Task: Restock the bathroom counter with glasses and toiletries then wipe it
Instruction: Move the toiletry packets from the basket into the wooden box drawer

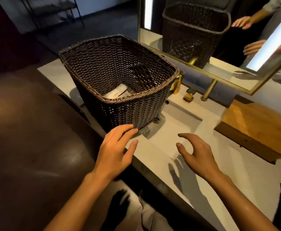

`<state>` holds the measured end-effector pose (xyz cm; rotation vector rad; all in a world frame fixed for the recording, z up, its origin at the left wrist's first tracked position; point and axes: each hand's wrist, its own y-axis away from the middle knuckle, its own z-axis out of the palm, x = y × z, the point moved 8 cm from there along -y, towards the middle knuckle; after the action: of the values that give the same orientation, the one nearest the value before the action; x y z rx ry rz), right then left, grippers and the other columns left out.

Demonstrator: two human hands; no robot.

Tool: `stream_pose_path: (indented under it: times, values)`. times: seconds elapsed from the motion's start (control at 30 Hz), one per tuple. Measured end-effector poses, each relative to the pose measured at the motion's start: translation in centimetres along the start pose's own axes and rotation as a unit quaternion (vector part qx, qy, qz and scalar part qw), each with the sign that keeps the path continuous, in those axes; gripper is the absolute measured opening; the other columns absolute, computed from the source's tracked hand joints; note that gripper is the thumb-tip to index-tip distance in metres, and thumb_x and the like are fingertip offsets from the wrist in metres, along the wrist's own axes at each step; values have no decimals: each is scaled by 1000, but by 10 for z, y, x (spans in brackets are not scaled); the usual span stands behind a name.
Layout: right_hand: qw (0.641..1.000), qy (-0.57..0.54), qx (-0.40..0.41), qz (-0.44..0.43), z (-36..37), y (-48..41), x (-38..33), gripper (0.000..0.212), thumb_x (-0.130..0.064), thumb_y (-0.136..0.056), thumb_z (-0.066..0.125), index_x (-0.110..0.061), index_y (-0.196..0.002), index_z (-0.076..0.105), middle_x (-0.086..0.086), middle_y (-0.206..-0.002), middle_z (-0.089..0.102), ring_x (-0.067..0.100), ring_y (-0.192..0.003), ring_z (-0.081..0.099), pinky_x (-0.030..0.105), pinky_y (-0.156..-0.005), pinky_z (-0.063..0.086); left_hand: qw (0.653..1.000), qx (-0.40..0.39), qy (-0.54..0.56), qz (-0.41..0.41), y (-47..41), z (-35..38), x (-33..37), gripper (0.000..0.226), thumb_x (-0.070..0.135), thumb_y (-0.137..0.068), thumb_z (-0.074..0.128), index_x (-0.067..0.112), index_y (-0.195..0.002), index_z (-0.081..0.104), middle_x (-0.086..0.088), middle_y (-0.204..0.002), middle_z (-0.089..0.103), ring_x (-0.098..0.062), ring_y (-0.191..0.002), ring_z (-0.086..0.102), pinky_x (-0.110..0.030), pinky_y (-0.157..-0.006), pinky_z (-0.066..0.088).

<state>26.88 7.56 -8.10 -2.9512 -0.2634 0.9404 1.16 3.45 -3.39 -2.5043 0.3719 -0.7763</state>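
Hands are held open and empty, left hand (pixel 115 150) touching the dark woven wicker basket (pixel 119 80), right hand (pixel 197 153) over the pale sink (pixel 178 124); packets inside are best reached from above.

A dark woven basket (pixel 119 77) stood upright on the pale tabletop (pixel 153 157), partly overhanging the sink (pixel 174 127), with white packets (pixel 118 93) inside.
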Motion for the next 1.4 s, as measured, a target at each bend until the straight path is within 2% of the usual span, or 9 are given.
stream_pose_path:
  times: [0.17,0.37,0.67,0.73,0.83,0.93,1.03,1.2,1.4]
  values:
    - [983,-22,79,-163,-32,-79,-82,50,-31,-94,61,-17,-141,50,3,-147,47,15,-137,42,27,-113,33,992,99,-73,24,-59,-65,-10,34,20,-93,68,5,-124,69,-11,-130,64,-28,-127,56,-40,-112,42]
    - [955,0,-5,-298,-7,-134,-115,48,-44,-98,47,-23,-141,51,-2,-148,46,15,-145,31,51,-120,20,991,-44,-107,-66,-97,-49,-100,60,54,-104,26,20,-128,68,2,-143,58,-19,-147,39,-49,-125,19]
    - [945,-18,-75,-318,-9,-166,-114,34,-52,-96,46,-39,-124,60,-29,-121,58,-6,-129,46,39,-123,18,985,-92,-140,-37,-151,-53,-171,68,60,-102,22,17,-117,73,-2,-141,61,-22,-147,39,-59,-122,19]
    - [935,51,-147,-318,-10,-176,-127,39,-63,-97,29,-44,-108,61,-30,-99,61,-14,-106,54,25,-115,30,988,-72,-129,-45,-156,-55,-180,70,60,-101,20,16,-115,73,-2,-142,60,-24,-148,37,-60,-121,20]
    - [899,139,-304,-284,4,-200,-149,68,-71,-92,6,-26,-80,57,-5,-69,59,6,-70,57,15,-71,42,993,-32,-99,-50,-156,-53,-185,73,60,-101,18,14,-114,74,-4,-144,58,-27,-149,34,-60,-122,18]
    - [849,133,-448,-248,43,-233,-167,68,-71,-92,18,-24,-98,66,-5,-69,62,-1,-62,56,21,-81,50,996,2,-65,-57,-153,-53,-187,75,60,-102,18,12,-113,75,-5,-143,58,-29,-148,36,-61,-121,18]
    - [787,217,-514,-264,99,-272,-177,51,-61,-95,39,-31,-132,55,-10,-102,63,5,-85,53,27,-93,43,997,20,-58,-47,-152,-53,-188,78,61,-101,17,11,-110,76,-6,-139,61,-29,-144,42,-62,-120,20]
    - [761,307,-423,-384,199,-308,-195,53,-41,-89,63,-20,-136,48,10,-123,63,28,-111,60,36,-94,51,997,52,-49,-35,-151,-52,-189,80,61,-101,18,9,-106,78,-8,-133,65,-31,-139,47,-60,-120,21]
    - [714,285,-421,-482,273,-280,-186,45,-27,-86,64,-19,-128,46,9,-114,58,31,-99,61,40,-82,55,996,76,-29,-22,-151,-52,-190,78,59,-102,20,7,-106,78,-9,-131,66,-32,-137,48,-56,-121,19]
